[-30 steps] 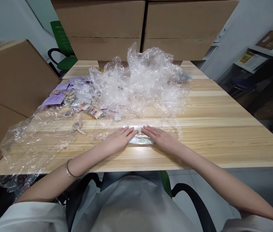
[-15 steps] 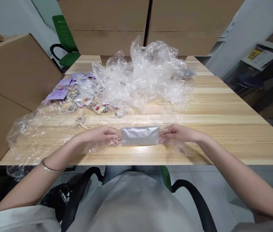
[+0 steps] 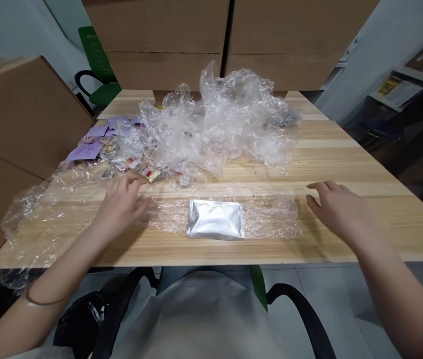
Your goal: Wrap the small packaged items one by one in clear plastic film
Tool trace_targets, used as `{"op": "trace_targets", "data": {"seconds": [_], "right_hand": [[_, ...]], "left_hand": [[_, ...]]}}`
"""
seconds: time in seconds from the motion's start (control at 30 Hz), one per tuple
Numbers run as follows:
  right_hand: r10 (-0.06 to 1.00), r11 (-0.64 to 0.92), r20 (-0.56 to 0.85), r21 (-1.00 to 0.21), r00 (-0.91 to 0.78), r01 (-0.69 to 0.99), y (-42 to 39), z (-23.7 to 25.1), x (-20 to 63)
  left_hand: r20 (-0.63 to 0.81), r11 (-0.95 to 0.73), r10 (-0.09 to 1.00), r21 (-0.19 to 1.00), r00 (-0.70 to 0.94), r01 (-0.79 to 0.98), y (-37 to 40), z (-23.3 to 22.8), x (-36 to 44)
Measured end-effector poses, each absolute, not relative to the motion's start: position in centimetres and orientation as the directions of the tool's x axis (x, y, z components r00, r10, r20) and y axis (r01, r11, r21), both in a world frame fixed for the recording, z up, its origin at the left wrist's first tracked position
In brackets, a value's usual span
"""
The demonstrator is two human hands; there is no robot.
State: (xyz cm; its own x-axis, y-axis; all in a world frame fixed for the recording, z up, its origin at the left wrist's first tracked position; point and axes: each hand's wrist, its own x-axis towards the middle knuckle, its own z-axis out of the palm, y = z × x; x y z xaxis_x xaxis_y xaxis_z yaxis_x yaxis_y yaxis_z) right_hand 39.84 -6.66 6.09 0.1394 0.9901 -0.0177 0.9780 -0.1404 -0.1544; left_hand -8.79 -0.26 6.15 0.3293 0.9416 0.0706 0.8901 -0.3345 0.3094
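Note:
A silver foil pouch (image 3: 216, 220) lies flat near the table's front edge. Clear plastic wrap (image 3: 271, 218) spreads out to both sides of it. My left hand (image 3: 123, 199) hovers left of the pouch, fingers apart and holding nothing, close to the wrap's left end and a small gold-and-red packet (image 3: 150, 173). Off to the right, my right hand (image 3: 336, 207) is raised with its fingers spread, apart from the wrap and also holding nothing.
A big heap of crumpled clear film (image 3: 234, 119) covers the back middle of the table (image 3: 346, 169). Purple packets (image 3: 85, 151) and small bagged items lie at the left. Large cardboard boxes (image 3: 166, 40) stand behind, with another box (image 3: 20, 109) along the left side.
Both hands have let go of the wrap beside the pouch and moved outward, the right one farther. The pouch now rests on the table with the wrap stretched out flatter.

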Motion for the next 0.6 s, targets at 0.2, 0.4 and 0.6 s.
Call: {"op": "trace_targets", "data": {"seconds": [0.2, 0.4, 0.6], "right_hand": [[0.784, 0.576, 0.027, -0.403, -0.62, 0.711, -9.5, 2.3, 34.8], [0.852, 0.479, 0.078, -0.515, -0.518, 0.71, -7.7, -0.7, 37.9], [0.998, 0.024, 0.062, -0.71, 0.029, 0.704, -7.7, -0.2, 38.2]], "left_hand": [[-0.141, -0.774, 0.532, 0.318, 0.835, 0.547, -2.2, 3.9, -6.1], [-0.14, -0.625, 0.645, 0.47, 0.752, 0.623, 0.5, 2.3, -8.9], [-0.108, -0.209, 0.918, 0.685, 0.382, 0.697, -0.3, 3.9, -8.9]]}}
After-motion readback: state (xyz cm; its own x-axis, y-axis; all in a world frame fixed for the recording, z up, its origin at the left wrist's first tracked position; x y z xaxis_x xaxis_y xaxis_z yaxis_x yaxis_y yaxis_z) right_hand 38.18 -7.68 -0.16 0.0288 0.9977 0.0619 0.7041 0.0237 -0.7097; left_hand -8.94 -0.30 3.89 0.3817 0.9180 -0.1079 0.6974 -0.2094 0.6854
